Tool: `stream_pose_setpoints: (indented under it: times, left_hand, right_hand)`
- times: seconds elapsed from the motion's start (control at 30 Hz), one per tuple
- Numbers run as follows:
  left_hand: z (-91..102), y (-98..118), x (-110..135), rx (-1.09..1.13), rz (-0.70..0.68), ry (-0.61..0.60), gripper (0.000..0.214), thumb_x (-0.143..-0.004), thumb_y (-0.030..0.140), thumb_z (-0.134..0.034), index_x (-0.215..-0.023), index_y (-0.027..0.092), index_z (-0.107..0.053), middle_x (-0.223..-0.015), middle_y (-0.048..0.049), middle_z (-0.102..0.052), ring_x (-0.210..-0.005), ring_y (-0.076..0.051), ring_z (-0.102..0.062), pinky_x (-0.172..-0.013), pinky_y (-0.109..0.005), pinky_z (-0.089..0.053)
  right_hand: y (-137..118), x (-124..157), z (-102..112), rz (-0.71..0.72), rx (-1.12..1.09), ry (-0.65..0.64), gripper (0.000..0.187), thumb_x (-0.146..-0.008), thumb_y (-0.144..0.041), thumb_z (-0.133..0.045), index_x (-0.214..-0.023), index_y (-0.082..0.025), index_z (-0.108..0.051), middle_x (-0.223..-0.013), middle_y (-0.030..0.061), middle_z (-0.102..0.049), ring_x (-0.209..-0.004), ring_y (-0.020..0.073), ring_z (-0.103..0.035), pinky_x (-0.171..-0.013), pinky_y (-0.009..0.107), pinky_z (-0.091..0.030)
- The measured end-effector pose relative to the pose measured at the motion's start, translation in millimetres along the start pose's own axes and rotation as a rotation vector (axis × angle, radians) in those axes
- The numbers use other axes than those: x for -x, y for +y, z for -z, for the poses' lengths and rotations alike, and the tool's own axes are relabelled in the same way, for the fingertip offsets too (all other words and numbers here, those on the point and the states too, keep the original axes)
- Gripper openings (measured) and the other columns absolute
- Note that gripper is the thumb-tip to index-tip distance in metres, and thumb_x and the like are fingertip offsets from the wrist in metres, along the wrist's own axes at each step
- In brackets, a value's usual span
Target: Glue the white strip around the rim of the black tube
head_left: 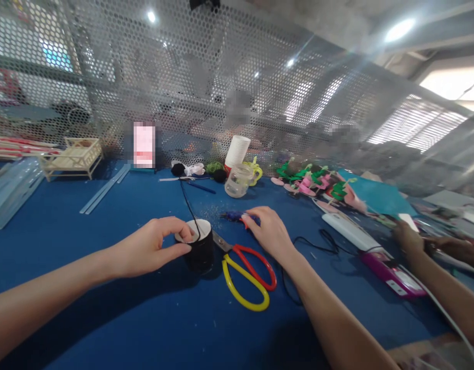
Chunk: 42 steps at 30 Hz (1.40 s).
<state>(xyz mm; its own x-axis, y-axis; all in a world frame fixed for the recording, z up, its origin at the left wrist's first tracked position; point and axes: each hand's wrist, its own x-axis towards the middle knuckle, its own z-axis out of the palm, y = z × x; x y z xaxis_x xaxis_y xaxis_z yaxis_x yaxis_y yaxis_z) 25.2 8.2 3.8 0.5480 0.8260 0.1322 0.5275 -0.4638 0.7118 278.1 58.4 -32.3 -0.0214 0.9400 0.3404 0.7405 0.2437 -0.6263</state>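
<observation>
My left hand (150,249) grips the top of a black spool of thread (200,252) standing on the blue table (86,308); a black thread (188,205) runs up and away from it. Beside the spool lie scissors (247,275) with one red and one yellow handle. Past the scissors' blades, my right hand (270,231) rests palm down, fingers curled over a small purple and red item (235,217) on the table. What that item is I cannot make out.
A clear cup (238,181), a white paper cup (237,150) and yarn balls stand at the back by a perforated metal screen (221,92). Pink and green craft pieces (314,180) lie right. Another person's hand (408,236) works at right near a pink device (391,275). A small wooden frame (73,156) sits far left.
</observation>
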Motion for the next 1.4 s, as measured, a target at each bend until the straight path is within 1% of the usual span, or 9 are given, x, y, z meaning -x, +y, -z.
stream_pose_setpoints:
  times: [0.07,0.13,0.27,0.37,0.5,0.67,0.87,1.13,1.4]
  left_hand:
    - [0.5,2.5,0.8,-0.016,-0.015,-0.027,0.010,-0.077,0.022,-0.047,-0.071,0.015,-0.052,-0.082,-0.0044,-0.061,-0.077,-0.017,-0.055,-0.075,-0.030,-0.043]
    - [0.9,4.5,1.7,-0.039,-0.052,-0.058,0.011,-0.078,0.022,-0.047,-0.073,0.015,-0.053,-0.080,-0.0039,-0.060,-0.075,-0.016,-0.054,-0.074,-0.029,-0.042]
    - [1.4,8.1,4.4,-0.072,-0.101,-0.117,0.011,-0.079,0.024,-0.048,-0.074,0.016,-0.054,-0.079,-0.0020,-0.059,-0.076,-0.015,-0.053,-0.081,-0.029,-0.040]
    - [0.9,10.2,5.9,-0.041,-0.098,-0.149,0.009,-0.078,0.024,-0.050,-0.075,0.017,-0.055,-0.075,0.0003,-0.058,-0.074,-0.014,-0.053,-0.085,-0.030,-0.039]
    - [-0.1,11.9,5.5,0.030,-0.073,-0.182,0.010,-0.078,0.025,-0.049,-0.075,0.017,-0.056,-0.076,0.0008,-0.059,-0.074,-0.013,-0.054,-0.080,-0.027,-0.041]
    - [0.4,12.8,2.6,0.059,-0.013,-0.209,0.013,-0.078,0.025,-0.049,-0.073,0.015,-0.055,-0.072,0.0010,-0.058,-0.067,-0.012,-0.051,-0.067,-0.020,-0.042]
    - [3.8,4.2,-1.6,0.061,0.070,-0.176,0.020,-0.078,0.031,-0.048,-0.074,0.015,-0.058,-0.069,0.0011,-0.058,-0.067,-0.013,-0.051,-0.064,-0.020,-0.041]
    - [8.0,-2.8,-4.9,0.145,0.080,-0.175,0.021,-0.076,0.031,-0.049,-0.076,0.013,-0.059,-0.073,-0.0015,-0.061,-0.071,-0.015,-0.053,-0.068,-0.023,-0.043]
    - [8.0,-7.7,-5.6,0.240,0.105,-0.219,0.018,-0.076,0.029,-0.051,-0.078,0.013,-0.058,-0.079,-0.0029,-0.061,-0.077,-0.017,-0.054,-0.074,-0.026,-0.042]
  right_hand:
    - [-22.3,9.5,2.0,0.141,-0.082,-0.066,0.019,-0.080,-0.030,-0.047,-0.086,-0.020,-0.062,-0.104,0.0075,-0.059,-0.099,0.0189,-0.053,-0.083,0.033,-0.041]
    - [-43.5,19.0,3.0,0.402,-0.256,-0.214,0.028,-0.087,-0.031,-0.036,-0.097,-0.020,-0.059,-0.112,0.0088,-0.054,-0.107,0.0175,-0.048,-0.090,0.034,-0.037]
    - [-66.5,29.8,0.5,0.571,-0.294,-0.393,0.036,-0.089,-0.037,-0.030,-0.101,-0.018,-0.058,-0.120,0.0113,-0.047,-0.114,0.0191,-0.041,-0.095,0.038,-0.033]
    - [-68.0,30.1,-3.8,0.570,-0.257,-0.466,0.039,-0.089,-0.039,-0.028,-0.099,-0.018,-0.058,-0.122,0.0119,-0.045,-0.116,0.0206,-0.039,-0.095,0.040,-0.032]
    - [-66.4,28.3,-7.8,0.569,-0.297,-0.507,0.044,-0.089,-0.042,-0.022,-0.080,-0.017,-0.058,-0.115,0.0111,-0.049,-0.112,0.0198,-0.042,-0.094,0.038,-0.034]
    - [-67.5,29.1,-7.8,0.572,-0.383,-0.420,0.034,-0.090,-0.035,-0.027,-0.066,-0.019,-0.046,-0.092,0.0090,-0.053,-0.104,0.0173,-0.046,-0.089,0.034,-0.038]
    - [-62.0,32.3,-2.9,0.607,-0.356,-0.255,0.016,-0.084,-0.021,-0.045,-0.068,-0.019,-0.043,-0.085,0.0059,-0.052,-0.091,0.0160,-0.049,-0.081,0.032,-0.040]
    - [-51.8,33.0,-3.3,0.416,-0.227,-0.303,0.017,-0.082,-0.023,-0.050,-0.066,-0.018,-0.045,-0.070,0.0008,-0.047,-0.067,0.0123,-0.046,-0.062,0.025,-0.039]
    - [-49.2,33.0,-6.6,0.364,-0.209,-0.349,0.014,-0.083,-0.020,-0.047,-0.069,-0.019,-0.046,-0.072,0.0008,-0.049,-0.069,0.0126,-0.047,-0.063,0.025,-0.039]
